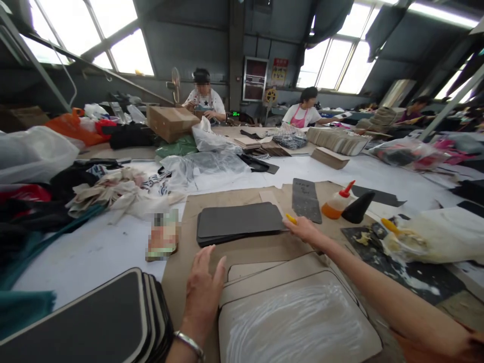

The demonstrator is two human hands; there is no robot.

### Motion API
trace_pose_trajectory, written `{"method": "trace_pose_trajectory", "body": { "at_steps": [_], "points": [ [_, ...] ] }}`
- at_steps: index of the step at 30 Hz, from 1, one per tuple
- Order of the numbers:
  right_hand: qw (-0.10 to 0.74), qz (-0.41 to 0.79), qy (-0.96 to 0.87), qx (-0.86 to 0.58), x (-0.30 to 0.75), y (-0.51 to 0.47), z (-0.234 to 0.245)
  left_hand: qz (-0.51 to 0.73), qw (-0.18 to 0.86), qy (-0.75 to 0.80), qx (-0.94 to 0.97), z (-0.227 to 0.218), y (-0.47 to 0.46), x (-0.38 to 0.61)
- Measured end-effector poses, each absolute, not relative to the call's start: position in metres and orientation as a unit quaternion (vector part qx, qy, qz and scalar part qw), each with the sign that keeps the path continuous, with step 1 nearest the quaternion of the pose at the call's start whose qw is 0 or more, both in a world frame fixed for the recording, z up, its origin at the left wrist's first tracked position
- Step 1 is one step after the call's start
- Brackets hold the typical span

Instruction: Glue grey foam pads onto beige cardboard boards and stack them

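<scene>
My left hand (203, 290) lies flat and open on brown paper (196, 252), at the left edge of a tan panel (298, 322) smeared with wet white glue. My right hand (304, 229) reaches forward to the right edge of a stack of dark grey sheets (240, 223). Its fingers are closed around a small yellow tool (291, 219). More tan panels (260, 269) lie fanned under the glued one.
An orange glue bottle with a red cap (336, 203) and a black cone (358, 207) stand right of the grey stack. A pile of dark boards (94, 322) sits near left. Cloth, plastic bags and a cardboard box (170, 122) crowd the table; other people work at the far end.
</scene>
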State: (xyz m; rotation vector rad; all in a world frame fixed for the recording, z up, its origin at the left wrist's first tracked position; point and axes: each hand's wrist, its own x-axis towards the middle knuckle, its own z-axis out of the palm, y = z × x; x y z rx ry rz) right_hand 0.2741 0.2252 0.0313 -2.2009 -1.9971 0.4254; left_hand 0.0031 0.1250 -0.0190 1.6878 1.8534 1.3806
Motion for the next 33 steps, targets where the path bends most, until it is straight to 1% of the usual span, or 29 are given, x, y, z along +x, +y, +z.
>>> {"method": "trace_pose_trajectory", "body": {
  "at_steps": [5, 8, 10, 12, 16, 18, 20, 22, 25, 29, 33],
  "points": [
    [0.066, 0.206, -0.654, -0.725, 0.271, 0.24, 0.036, 0.48, 0.185, 0.636, 0.575, -0.024, 0.129, 0.005],
    [0.073, 0.197, -0.677, -0.705, 0.269, 0.243, 0.051, 0.489, 0.246, 0.638, 0.542, -0.018, 0.127, 0.006],
    [0.086, 0.168, -0.698, -0.691, 0.264, 0.24, 0.063, 0.495, 0.326, 0.638, 0.491, -0.012, 0.126, 0.007],
    [0.105, 0.109, -0.724, -0.673, 0.257, 0.234, 0.074, 0.502, 0.424, 0.626, 0.419, -0.005, 0.126, 0.008],
    [0.161, -0.015, -0.78, -0.604, 0.243, 0.211, 0.094, 0.52, 0.607, 0.542, 0.259, 0.008, 0.117, 0.012],
    [0.203, -0.038, -0.798, -0.566, 0.237, 0.196, 0.105, 0.511, 0.682, 0.484, 0.197, 0.015, 0.11, 0.015],
    [0.244, -0.041, -0.811, -0.53, 0.233, 0.177, 0.119, 0.499, 0.732, 0.44, 0.146, 0.023, 0.103, 0.02],
    [0.279, -0.03, -0.815, -0.507, 0.231, 0.157, 0.136, 0.504, 0.754, 0.409, 0.1, 0.031, 0.097, 0.024],
    [0.324, 0.005, -0.802, -0.501, 0.235, 0.124, 0.159, 0.548, 0.75, 0.367, 0.038, 0.043, 0.091, 0.028],
    [0.371, 0.1, -0.764, -0.518, 0.253, 0.087, 0.175, 0.637, 0.695, 0.334, -0.003, 0.054, 0.081, 0.021],
    [0.411, 0.208, -0.714, -0.528, 0.273, 0.063, 0.169, 0.671, 0.642, 0.371, -0.001, 0.051, 0.066, 0.007]
  ]
}}
